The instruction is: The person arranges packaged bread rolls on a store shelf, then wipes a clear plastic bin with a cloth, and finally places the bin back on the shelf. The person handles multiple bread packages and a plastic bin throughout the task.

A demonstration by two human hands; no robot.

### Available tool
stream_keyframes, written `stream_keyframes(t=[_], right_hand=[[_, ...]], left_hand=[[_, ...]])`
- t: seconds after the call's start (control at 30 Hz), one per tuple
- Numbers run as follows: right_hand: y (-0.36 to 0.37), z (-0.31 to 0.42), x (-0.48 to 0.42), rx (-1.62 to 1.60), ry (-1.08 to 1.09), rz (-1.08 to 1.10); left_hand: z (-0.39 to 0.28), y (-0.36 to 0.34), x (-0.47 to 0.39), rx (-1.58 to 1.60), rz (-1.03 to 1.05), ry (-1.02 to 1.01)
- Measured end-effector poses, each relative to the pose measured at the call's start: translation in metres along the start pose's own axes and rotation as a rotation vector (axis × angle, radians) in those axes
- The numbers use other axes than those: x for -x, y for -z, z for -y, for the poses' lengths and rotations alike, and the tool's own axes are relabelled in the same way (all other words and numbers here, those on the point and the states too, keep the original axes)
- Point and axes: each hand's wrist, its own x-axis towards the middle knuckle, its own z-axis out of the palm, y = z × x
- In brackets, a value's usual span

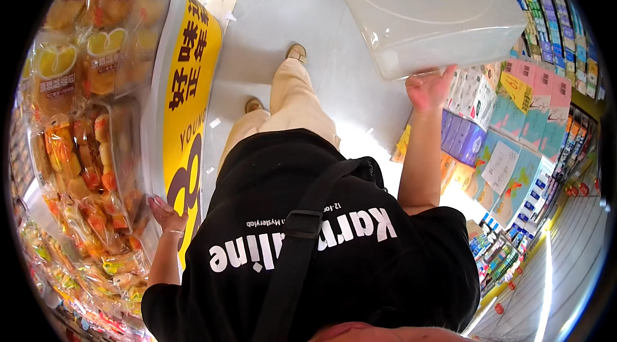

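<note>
My right hand (pixel 430 90) is raised at the right, gripping the edge of a large translucent plastic bin (pixel 429 19). The bin is tilted, with a broad flat face towards me, and some of my fingers are hidden at its edge. At the left, my left hand (pixel 168 214) rests against the pale rim of a display stand (pixel 153 149), fingers apart and holding nothing. Packaged breads (pixel 103 60) fill that stand, and a clear plastic tray or divider (pixel 123 168) stands among the bagged sausage-like rolls (pixel 79 154).
Stacked tissue packs (pixel 460 137) and boxed goods (pixel 530 105) are at the right, with full shelves (pixel 559 19) beyond. Small white scraps (pixel 214 123) lie on the grey floor (pixel 308 9). A yellow printed panel (pixel 188 101) fronts the bread stand.
</note>
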Motion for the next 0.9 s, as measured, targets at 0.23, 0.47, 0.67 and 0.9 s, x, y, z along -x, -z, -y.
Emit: stream_keyframes(t=[0.23, 0.47, 0.67, 0.9], right_hand=[[0.000, -0.017, 0.037, 0.056, -0.026, -0.132], [0.010, -0.006, 0.048, 0.206, 0.008, -0.212], [-0.028, 0.007, 0.049, 0.571, 0.206, -0.087], [-0.116, 0.001, 0.050, 0.750, 0.488, 0.364]], left_hand=[[-0.023, 0.037, -0.001, 0.078, 0.015, 0.031], [-0.044, 0.061, -0.005, 0.087, 0.256, 0.240], [-0.063, 0.090, -0.011, 0.173, 0.384, 0.400], [-0.091, 0.157, -0.028, 0.907, -0.017, -0.036]])
